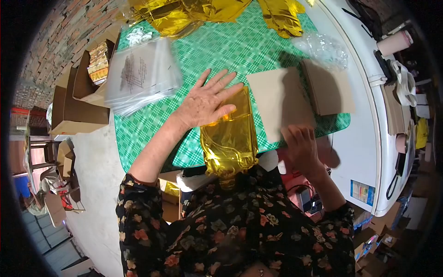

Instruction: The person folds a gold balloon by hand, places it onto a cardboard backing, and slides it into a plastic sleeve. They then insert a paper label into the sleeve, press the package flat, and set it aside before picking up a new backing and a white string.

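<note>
My left hand [206, 102] lies with its fingers spread over the upper part of a folded gold foil balloon [228, 138], pressing it to the table. The shiny foil is flattened at the top and crumpled at its near end, which hangs past the table edge toward my body. My right hand [302, 150] is at the near right corner of a brown cardboard sheet [272, 99], its bent fingers closed on the edge. The thumb is partly hidden. Shadow covers the right side of the sheet.
A green checked table [212, 51] carries a stack of clear printed bags [140, 76] at left, more gold foil [177, 18] at the far side, a pile of brown cardboard sheets [325, 87] and crumpled clear plastic [323, 48] at right. Cardboard boxes [80, 111] stand left; a white appliance [364, 152] stands right.
</note>
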The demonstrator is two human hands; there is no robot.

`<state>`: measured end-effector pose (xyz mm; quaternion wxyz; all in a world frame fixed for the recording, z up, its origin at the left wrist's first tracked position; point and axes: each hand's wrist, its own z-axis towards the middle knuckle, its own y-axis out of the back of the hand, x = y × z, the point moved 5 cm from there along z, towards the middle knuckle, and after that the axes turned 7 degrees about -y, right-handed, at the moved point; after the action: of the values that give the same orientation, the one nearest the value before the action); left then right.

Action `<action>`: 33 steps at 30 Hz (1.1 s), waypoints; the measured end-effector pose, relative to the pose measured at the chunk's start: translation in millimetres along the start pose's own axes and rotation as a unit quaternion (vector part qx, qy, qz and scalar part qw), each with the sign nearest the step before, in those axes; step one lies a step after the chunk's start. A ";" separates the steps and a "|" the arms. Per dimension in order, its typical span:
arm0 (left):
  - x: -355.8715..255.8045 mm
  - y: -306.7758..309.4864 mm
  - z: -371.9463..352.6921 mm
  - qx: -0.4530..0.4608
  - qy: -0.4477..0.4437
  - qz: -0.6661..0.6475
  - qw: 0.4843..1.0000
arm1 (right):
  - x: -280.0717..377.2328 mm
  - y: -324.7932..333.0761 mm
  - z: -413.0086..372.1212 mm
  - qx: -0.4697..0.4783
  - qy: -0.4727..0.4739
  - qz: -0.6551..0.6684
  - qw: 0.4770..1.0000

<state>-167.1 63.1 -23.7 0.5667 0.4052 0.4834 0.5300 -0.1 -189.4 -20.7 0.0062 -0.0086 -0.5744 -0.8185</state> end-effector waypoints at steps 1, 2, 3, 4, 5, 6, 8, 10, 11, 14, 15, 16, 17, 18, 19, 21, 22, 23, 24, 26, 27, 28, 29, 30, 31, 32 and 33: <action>0.1 0.4 -0.3 0.002 0.003 -0.002 1.000 | 0.4 -1.9 -4.2 -0.008 0.007 -0.002 1.000; -0.2 2.6 -0.8 -0.006 0.005 -0.002 1.000 | 0.4 -2.3 -8.0 -0.008 0.012 0.010 1.000; -2.0 8.3 0.1 -0.014 0.006 -0.003 1.000 | 0.4 -2.0 -12.2 -0.008 0.015 0.022 1.000; -4.0 13.1 2.0 -0.022 0.006 -0.004 1.000 | 0.9 -1.4 -16.0 -0.007 0.019 0.033 0.999; -7.0 16.5 3.5 -0.024 0.000 -0.011 1.000 | 2.1 0.7 -17.9 -0.002 0.018 0.046 0.999; -10.3 20.0 3.9 -0.025 -0.005 -0.017 1.000 | 4.1 5.2 -18.4 0.003 0.018 0.059 0.998; -16.6 19.1 3.1 -0.024 -0.012 -0.031 0.999 | 8.5 15.3 -19.4 0.002 0.023 0.064 0.998; -22.8 9.8 2.0 -0.020 -0.016 -0.046 0.999 | 12.9 27.6 -20.2 -0.009 0.033 0.045 0.998; -24.8 4.7 1.5 -0.014 -0.014 -0.039 0.999 | 13.6 36.1 -19.7 -0.038 0.024 0.040 0.998; -27.7 -3.1 2.5 -0.003 -0.007 -0.018 1.000 | 11.4 65.8 -14.4 -0.098 -0.015 0.019 0.995; -27.4 -3.0 3.6 -0.003 -0.006 -0.021 1.000 | 7.8 78.8 -11.6 -0.099 -0.037 0.007 0.994; -27.1 -3.0 4.4 -0.004 -0.005 -0.025 1.000 | 5.0 88.5 -8.9 -0.099 -0.060 -0.004 0.993; -26.7 -2.4 5.3 -0.004 -0.004 -0.028 1.000 | 1.1 98.2 -4.5 -0.141 -0.076 0.051 0.986; -25.5 0.2 6.4 -0.021 0.000 -0.038 0.999 | -5.4 105.3 2.9 -0.184 -0.093 0.105 0.973; -24.1 2.7 6.9 -0.038 0.004 -0.049 0.998 | -11.9 107.3 9.9 -0.227 -0.129 0.142 0.955; -16.8 8.2 7.1 -0.083 0.022 -0.097 0.992 | -20.9 106.4 25.4 -0.316 -0.212 0.208 0.901; -9.9 11.4 5.9 -0.110 0.038 -0.135 0.984 | -25.5 102.0 34.7 -0.357 -0.262 0.233 0.866; -4.4 14.3 1.8 -0.136 0.055 -0.173 0.974 | -36.0 88.4 46.8 -0.377 -0.278 0.351 0.811; -0.9 22.6 -4.4 -0.160 0.088 -0.215 0.959 | -38.3 82.3 65.5 -0.320 -0.290 0.357 0.828; 5.3 37.2 -19.2 -0.192 0.189 -0.347 0.898 | -39.6 56.0 98.6 -0.246 -0.321 0.439 0.802; 9.3 41.5 -26.6 -0.206 0.236 -0.409 0.857 | -40.9 31.6 110.0 -0.229 -0.339 0.513 0.755; 15.3 45.3 -34.1 -0.225 0.260 -0.435 0.832 | -43.0 9.8 118.5 -0.199 -0.320 0.518 0.768; 18.3 46.1 -41.8 -0.253 0.283 -0.490 0.784 | -44.1 -14.6 124.6 -0.169 -0.300 0.524 0.779; 20.5 46.1 -52.3 -0.261 0.301 -0.496 0.772 | -42.2 -32.8 129.7 -0.137 -0.280 0.529 0.789; 22.3 45.9 -63.2 -0.268 0.320 -0.501 0.758 | -35.8 -43.1 135.2 -0.140 -0.275 0.562 0.767; 22.4 45.6 -71.2 -0.270 0.319 -0.487 0.767 | -25.1 -53.0 141.7 -0.143 -0.270 0.595 0.743; 22.2 44.5 -78.5 -0.272 0.318 -0.473 0.776 | -18.8 -62.7 146.2 -0.146 -0.264 0.627 0.718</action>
<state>-253.8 85.9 0.8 0.6469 -0.2368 0.6022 0.4034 18.5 -30.6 -30.4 0.3643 -0.5833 -0.2894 -0.6658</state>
